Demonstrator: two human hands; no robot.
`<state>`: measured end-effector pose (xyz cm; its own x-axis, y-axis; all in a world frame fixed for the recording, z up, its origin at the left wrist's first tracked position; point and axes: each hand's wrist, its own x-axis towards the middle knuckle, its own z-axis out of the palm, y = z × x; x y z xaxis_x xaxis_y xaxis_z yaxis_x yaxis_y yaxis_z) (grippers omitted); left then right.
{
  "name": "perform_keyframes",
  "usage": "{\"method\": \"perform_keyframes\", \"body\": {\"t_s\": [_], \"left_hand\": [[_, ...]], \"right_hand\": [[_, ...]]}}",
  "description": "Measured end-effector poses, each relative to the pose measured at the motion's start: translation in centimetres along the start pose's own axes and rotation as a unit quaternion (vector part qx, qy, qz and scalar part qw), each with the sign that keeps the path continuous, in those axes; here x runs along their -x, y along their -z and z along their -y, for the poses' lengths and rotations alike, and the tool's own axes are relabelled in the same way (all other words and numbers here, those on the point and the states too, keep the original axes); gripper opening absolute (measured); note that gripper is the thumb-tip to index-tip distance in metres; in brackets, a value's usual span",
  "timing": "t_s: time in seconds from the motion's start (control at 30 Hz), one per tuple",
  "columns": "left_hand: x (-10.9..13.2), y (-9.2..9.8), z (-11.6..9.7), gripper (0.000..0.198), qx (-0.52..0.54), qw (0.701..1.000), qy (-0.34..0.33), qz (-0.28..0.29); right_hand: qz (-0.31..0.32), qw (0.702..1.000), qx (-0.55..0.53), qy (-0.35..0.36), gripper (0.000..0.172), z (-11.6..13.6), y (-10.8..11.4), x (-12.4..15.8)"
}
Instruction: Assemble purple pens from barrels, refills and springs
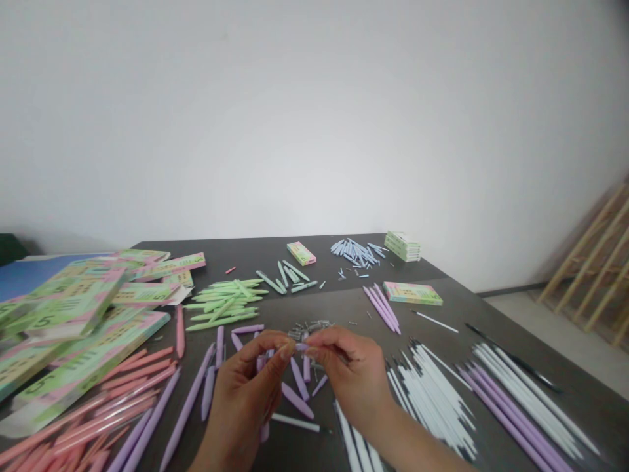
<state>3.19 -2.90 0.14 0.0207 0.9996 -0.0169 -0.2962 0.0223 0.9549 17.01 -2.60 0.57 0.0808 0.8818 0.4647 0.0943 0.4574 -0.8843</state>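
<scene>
At the near middle of the dark table (pixel 246 248), a small lilac piece (pixel 301 347) was held between both hands, pinched at its left end by the thumb and forefinger of the left hand (pixel 248 387) and at its right by the fingertips of the right hand (pixel 354 373). It was apparently gripped from two sides for steadiness. Lilac barrels (pixel 297 379) were strewn around the hands, with small metallic parts (pixel 314 325) just beyond, presumably for a short reach. White refills (pixel 435 396) were laid to the right, pink barrels (pixel 118 403) to the left and green barrels (pixel 226 303) farther off, seemingly grouped by colour. The piece was set across the fingertips' gap, partly covered; whether anything was clasped by the left hand's lower fingers could not be told.
</scene>
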Motion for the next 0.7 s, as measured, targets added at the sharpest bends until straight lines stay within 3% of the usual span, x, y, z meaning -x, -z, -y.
{"method": "perform_keyframes", "body": {"t_s": [0.13, 0.27, 0.47, 0.7], "left_hand": [[0.02, -0.13, -0.25, 0.021, -0.01, 1.0, -0.005, -0.008], [0.04, -0.31, -0.43, 0.022, -0.031, 0.999, -0.026, -0.024], [0.16, -0.64, -0.69, 0.02, -0.013, 0.998, -0.039, -0.04], [0.36, -0.79, -1.03, 0.014, -0.053, 0.993, -0.089, -0.049]], "right_hand": [[-0.008, 0.988, -0.092, -0.124, 0.001, 0.26, -0.32, -0.25], [0.009, 0.965, -0.177, -0.195, 0.009, 0.33, -0.37, -0.55], [0.017, 0.945, -0.219, -0.243, 0.02, 0.41, -0.34, -0.58], [0.04, 0.934, -0.25, -0.252, 0.026, 0.51, -0.49, -0.5]]}}
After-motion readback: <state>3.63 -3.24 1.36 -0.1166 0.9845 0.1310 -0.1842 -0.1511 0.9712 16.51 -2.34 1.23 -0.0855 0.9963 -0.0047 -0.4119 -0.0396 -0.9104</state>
